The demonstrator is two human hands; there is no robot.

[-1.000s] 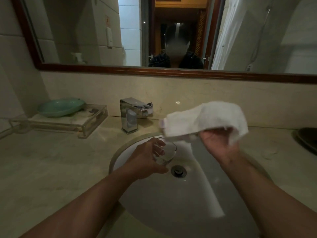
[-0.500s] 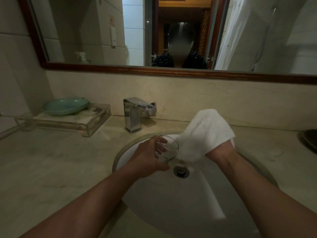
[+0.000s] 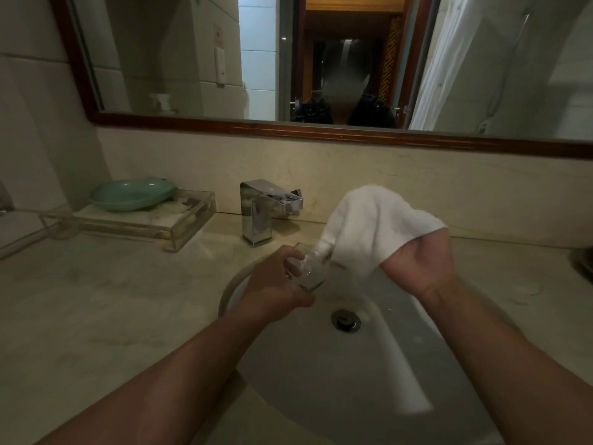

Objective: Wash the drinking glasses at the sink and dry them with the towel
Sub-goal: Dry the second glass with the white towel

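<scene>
My left hand (image 3: 276,284) grips a clear drinking glass (image 3: 308,272) over the white sink basin (image 3: 369,380), tilted with its mouth toward the right. A white towel (image 3: 369,226) is draped over the fingers of my right hand (image 3: 420,261), which holds it; the fingers are hidden under the cloth. The towel's lower left corner reaches the glass's mouth. Both hands hover above the drain (image 3: 346,320).
A chrome faucet (image 3: 263,210) stands behind the basin. At the left, a green dish (image 3: 131,193) sits on a clear tray (image 3: 179,220). A dark object (image 3: 584,261) lies at the right edge of the marble counter (image 3: 112,300). A mirror hangs above.
My right hand has turned palm-up and brought the towel down against the glass's mouth. My left hand has tipped the glass toward the towel.
</scene>
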